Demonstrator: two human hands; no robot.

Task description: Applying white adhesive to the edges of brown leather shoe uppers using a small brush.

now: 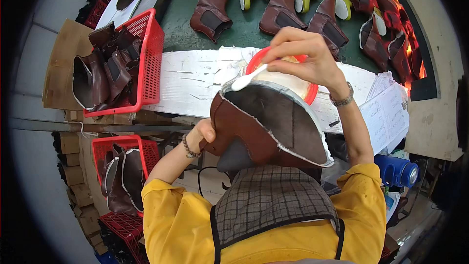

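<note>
Brown leather boot upper (pixel 264 127) rests upside down at the lap, left hand (pixel 202 134) fingers wrapped around its heel. Beyond, right hand (pixel 305 56) fingers pinch a white brush (pixel 246 80) over the red glue bowl (pixel 310 90) on the counter (pixel 190 80); brushing evenly along the pale rim seems best.

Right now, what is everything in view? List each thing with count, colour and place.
boot upper: one, brown, sole side up, centre, held.
brush: one, white, over the upper's rim.
bowl: one, red, on the white bench.
bench: one, white, across the middle.
baskets: two, red, left, holding brown uppers.
boots on lasts: several, brown with yellow-green lasts, green belt at top.
paper sheets: white, right.
bottle: one, blue, lower right.
left hand: grips the upper's side.
right hand: holds the brush.
</note>
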